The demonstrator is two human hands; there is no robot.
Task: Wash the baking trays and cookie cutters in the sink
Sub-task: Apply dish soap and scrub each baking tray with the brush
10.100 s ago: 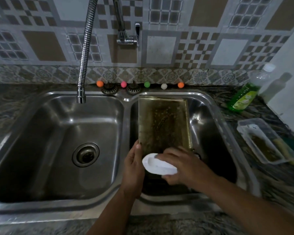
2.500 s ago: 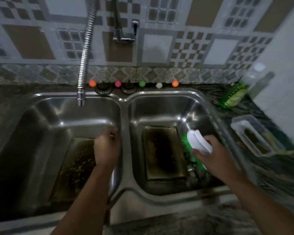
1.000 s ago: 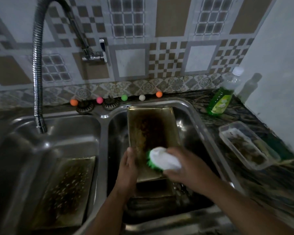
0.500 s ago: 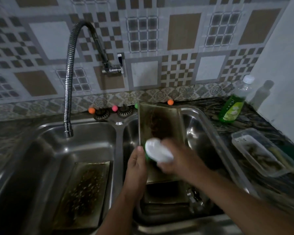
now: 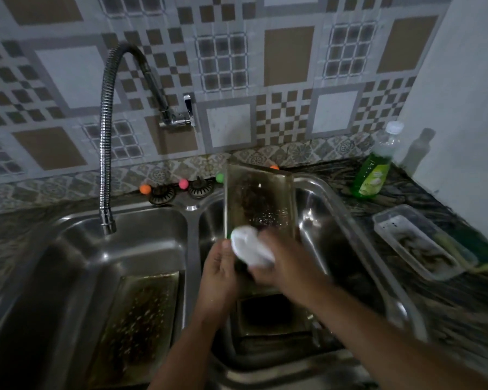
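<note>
A greasy rectangular baking tray (image 5: 261,201) stands tilted up in the right basin of the steel double sink (image 5: 190,218). My left hand (image 5: 219,273) grips its near left edge. My right hand (image 5: 285,266) holds a white-handled scrub brush (image 5: 250,249) with green bristles, pressed against the tray's lower face. Under it another dark tray (image 5: 268,313) lies flat in the right basin. A third dirty tray (image 5: 137,313) lies flat in the left basin. I see no cookie cutters.
A flexible metal faucet (image 5: 106,153) hangs over the left basin, with no water running. Small coloured balls (image 5: 183,183) and two strainers sit on the sink's back ledge. A green dish soap bottle (image 5: 373,171) and a clear plastic container (image 5: 419,246) stand on the right counter.
Over ten seconds one tray went into the left basin and another was lifted in the right. In the last second the brush moved up and left on the tilted tray; the camera tilted up.
</note>
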